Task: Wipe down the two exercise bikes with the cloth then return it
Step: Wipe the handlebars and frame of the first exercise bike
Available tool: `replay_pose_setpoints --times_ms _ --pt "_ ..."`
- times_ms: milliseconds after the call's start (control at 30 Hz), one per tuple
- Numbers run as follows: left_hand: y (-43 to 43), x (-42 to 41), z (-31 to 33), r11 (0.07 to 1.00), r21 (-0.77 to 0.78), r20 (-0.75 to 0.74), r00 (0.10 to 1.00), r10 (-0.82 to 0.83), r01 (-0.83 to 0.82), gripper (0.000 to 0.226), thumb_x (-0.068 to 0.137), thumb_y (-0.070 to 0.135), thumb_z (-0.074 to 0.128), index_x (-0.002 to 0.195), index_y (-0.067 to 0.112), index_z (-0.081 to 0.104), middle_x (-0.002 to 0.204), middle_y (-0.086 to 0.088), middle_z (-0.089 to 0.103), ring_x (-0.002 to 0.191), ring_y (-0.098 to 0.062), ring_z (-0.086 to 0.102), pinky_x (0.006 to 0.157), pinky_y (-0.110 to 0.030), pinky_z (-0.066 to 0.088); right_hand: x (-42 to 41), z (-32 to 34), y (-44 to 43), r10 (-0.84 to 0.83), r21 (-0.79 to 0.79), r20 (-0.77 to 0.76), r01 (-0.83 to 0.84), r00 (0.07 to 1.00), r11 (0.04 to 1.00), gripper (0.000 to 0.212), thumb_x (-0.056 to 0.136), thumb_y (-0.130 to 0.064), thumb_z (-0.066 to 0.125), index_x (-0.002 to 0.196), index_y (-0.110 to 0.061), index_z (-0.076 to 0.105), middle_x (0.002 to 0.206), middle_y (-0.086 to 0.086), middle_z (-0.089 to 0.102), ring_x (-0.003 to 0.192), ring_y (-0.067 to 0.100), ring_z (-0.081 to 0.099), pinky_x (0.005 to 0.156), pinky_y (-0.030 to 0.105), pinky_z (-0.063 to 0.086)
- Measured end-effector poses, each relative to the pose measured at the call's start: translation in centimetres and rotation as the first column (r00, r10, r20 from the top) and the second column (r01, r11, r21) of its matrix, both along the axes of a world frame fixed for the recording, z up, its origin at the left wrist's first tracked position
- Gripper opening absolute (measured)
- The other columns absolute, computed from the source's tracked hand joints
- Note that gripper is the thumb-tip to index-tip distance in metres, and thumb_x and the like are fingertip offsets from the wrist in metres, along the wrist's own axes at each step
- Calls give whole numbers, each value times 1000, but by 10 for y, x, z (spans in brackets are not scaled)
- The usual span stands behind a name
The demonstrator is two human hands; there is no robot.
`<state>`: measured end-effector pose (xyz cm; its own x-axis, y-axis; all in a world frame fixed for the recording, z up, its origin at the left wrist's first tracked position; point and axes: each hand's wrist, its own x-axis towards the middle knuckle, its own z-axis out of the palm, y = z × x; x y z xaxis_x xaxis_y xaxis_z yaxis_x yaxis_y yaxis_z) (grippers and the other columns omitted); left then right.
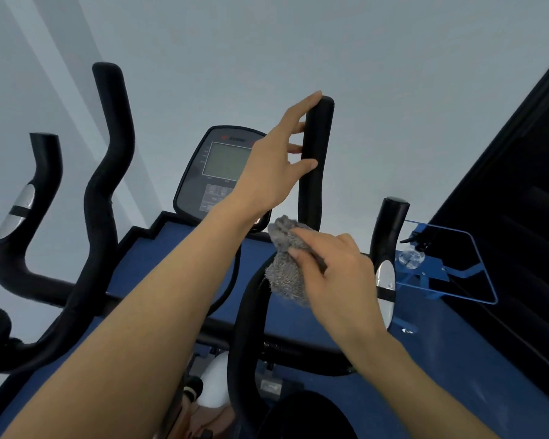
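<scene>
I stand over an exercise bike whose console with a grey screen sits in the middle. My left hand rests with spread fingers against the upright black foam handlebar near its top, not closed around it. My right hand is shut on a crumpled grey fluffy cloth, pressed against the lower curve of that same bar. The bike's left handlebar rises at the left. A short inner grip with a silver pulse sensor stands at the right.
Another short grip with a silver sensor stands at the far left. A blue floor lies below. A blue-framed clear panel with a spray bottle reflected or behind it is at the right, beside a dark wall.
</scene>
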<state>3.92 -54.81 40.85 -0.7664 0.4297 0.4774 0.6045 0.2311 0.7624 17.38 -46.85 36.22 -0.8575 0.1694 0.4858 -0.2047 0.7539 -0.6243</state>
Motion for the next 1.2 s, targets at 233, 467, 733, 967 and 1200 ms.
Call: replay_pose_setpoints --times_ms 233,467,733,967,1200 --pt "-51 44 -40 992 -25 81 989 125 -123 56 92 26 54 138 46 29 121 16 54 102 7 53 87 -6 40 -3 0 15 -125 -107 -13 123 992 987 27 86 -13 60 113 -18 62 95 -12 60 91 13 52 78 14 34" --pt "-86 97 -90 971 -181 18 986 164 -158 33 92 36 51 124 32 54 115 28 56 97 16 49 84 -2 34 -25 1 12 -87 52 -33 88 996 995 23 86 -8 59 108 -14 62 103 2 66 89 12 40 71 7 24" --pt "-83 98 -90 962 -236 -5 990 142 -139 34 88 34 53 120 26 60 112 17 63 107 -1 55 93 -17 38 -5 -11 -3 -58 154 -78 70 995 986 27 77 4 66 102 -7 65 94 7 69 78 23 48 69 12 28" --pt "-87 103 -85 959 -264 51 991 120 -102 39 87 36 52 125 28 56 118 15 61 112 0 51 97 -20 37 -18 2 2 -63 140 -31 67 998 988 19 84 -2 60 100 -9 65 94 8 69 80 20 41 63 18 25" --pt "-101 111 -79 949 -272 2 986 165 -158 37 85 37 52 118 24 63 90 31 53 84 22 44 77 -1 31 1 -5 -4 -7 96 -4 8 1000 995 23 84 -8 61 107 -11 65 96 2 69 85 13 45 72 13 30"
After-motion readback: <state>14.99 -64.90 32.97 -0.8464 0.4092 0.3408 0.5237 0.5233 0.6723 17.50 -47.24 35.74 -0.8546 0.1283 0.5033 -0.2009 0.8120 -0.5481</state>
